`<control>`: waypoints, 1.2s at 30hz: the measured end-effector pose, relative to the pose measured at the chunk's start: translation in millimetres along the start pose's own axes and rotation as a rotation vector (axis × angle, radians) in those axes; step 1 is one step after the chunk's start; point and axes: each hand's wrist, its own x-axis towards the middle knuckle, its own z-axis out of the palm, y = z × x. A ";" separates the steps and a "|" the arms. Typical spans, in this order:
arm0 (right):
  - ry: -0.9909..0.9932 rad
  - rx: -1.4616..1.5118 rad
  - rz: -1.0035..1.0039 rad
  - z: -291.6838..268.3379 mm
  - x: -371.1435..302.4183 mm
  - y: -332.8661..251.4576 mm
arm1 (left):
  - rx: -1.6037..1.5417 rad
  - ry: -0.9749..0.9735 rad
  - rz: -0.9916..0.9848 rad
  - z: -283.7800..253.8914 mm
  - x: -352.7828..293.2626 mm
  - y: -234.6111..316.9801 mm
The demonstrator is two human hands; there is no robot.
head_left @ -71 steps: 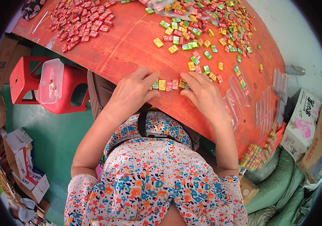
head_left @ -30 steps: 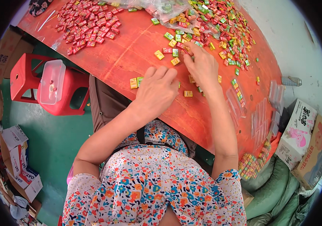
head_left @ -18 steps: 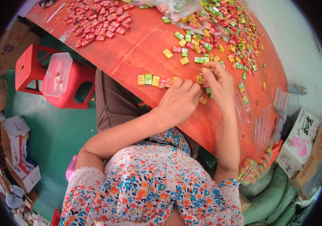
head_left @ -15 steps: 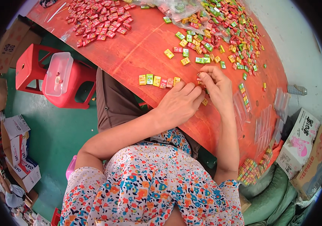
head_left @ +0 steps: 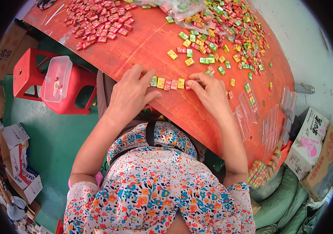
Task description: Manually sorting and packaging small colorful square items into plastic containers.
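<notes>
A short row of small candy-sized boxes in green, yellow and pink (head_left: 167, 84) lies near the table's front edge. At its left end is my left hand (head_left: 130, 90), open, thumb and fingers spread, the fingertips covering the end of the row. My right hand (head_left: 209, 91) has its thumb and forefinger closed on a small red box (head_left: 188, 84) at the row's right end. Some loose small boxes (head_left: 230, 94) lie beside and beyond the right hand. A clear tray (head_left: 251, 97) to its right holds a line of coloured boxes.
A heap of red boxes (head_left: 100, 23) covers the far left of the red table (head_left: 143, 46). Mixed boxes (head_left: 248, 43) and a plastic bag (head_left: 186, 9) lie far right. Empty clear trays (head_left: 270, 130) and packed boxes (head_left: 258, 173) are at right. Red stools (head_left: 71, 99) stand left.
My left hand has moved left to the row's left end and spread. My right hand has come down and left to the right end, where a red box now sits.
</notes>
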 end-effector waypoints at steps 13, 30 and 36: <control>-0.039 -0.340 -0.477 2.0 -2.2 7.4 | -0.022 -0.090 0.064 10.9 19.9 8.6; 0.472 -0.376 -0.039 -90.7 -111.8 74.7 | -0.183 -0.109 0.670 95.3 114.5 138.0; 0.528 -0.380 0.154 -112.5 -134.1 124.0 | -0.196 -0.262 0.810 148.1 154.1 185.1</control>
